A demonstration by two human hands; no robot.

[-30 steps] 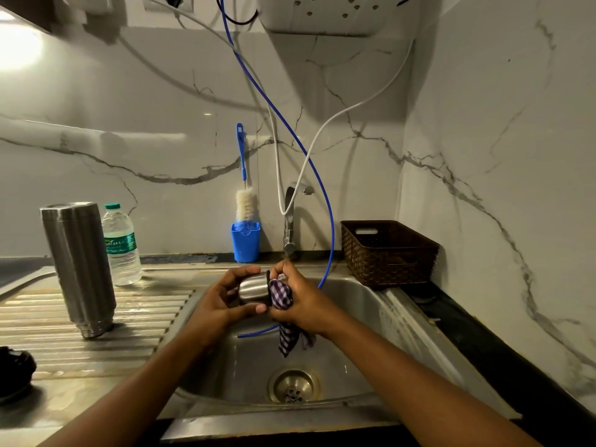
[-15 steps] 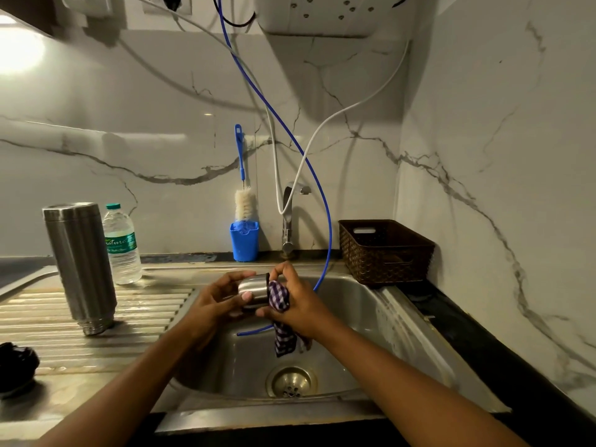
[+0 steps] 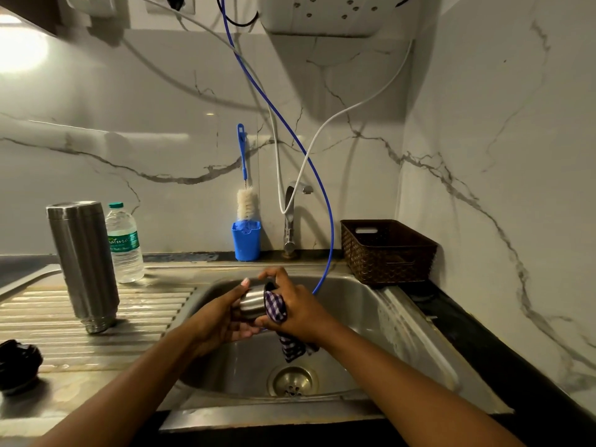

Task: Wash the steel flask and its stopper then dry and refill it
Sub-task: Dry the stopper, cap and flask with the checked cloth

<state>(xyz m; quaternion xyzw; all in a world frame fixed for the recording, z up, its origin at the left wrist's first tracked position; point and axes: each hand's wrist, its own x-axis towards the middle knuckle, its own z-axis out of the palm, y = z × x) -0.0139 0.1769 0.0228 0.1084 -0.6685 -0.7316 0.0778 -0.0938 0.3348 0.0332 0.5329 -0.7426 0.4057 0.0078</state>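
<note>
The steel sink (image 3: 380, 304) is the landmark here, its basin sunk into the bench (image 3: 503, 346) with a ribbed draining board running off its left side. Above the sink's back edge, a white box (image 3: 317, 14) hangs on the marble wall, and a blue hose (image 3: 300, 143) and a white hose (image 3: 342, 119) drop from it toward the tap (image 3: 292, 214), which stands at the middle of the back rim. At the sink's back right corner sits a brown woven basket (image 3: 387, 253) on the bench. On the draining board to the left of the sink, the steel flask (image 3: 82, 262) stands upside down, mouth on the ribs. Just behind it, a clear water bottle (image 3: 124, 243) with a green cap stands upright. Behind the sink, left of the tap, a blue cup (image 3: 246, 241) holds a long bottle brush (image 3: 245, 201), bristles up. At the far left edge of the draining board lies a dark object (image 3: 17, 361); what it is cannot be told.

Over the middle of the basin, the left hand (image 3: 222, 314) has its grip closed around a small steel cup (image 3: 253, 304), held on its side. The right hand (image 3: 300, 306) grasps a checked cloth (image 3: 275, 306) and presses it into the cup's open end, while the loose tail of the cloth hangs down toward the drain (image 3: 292, 380).
</note>
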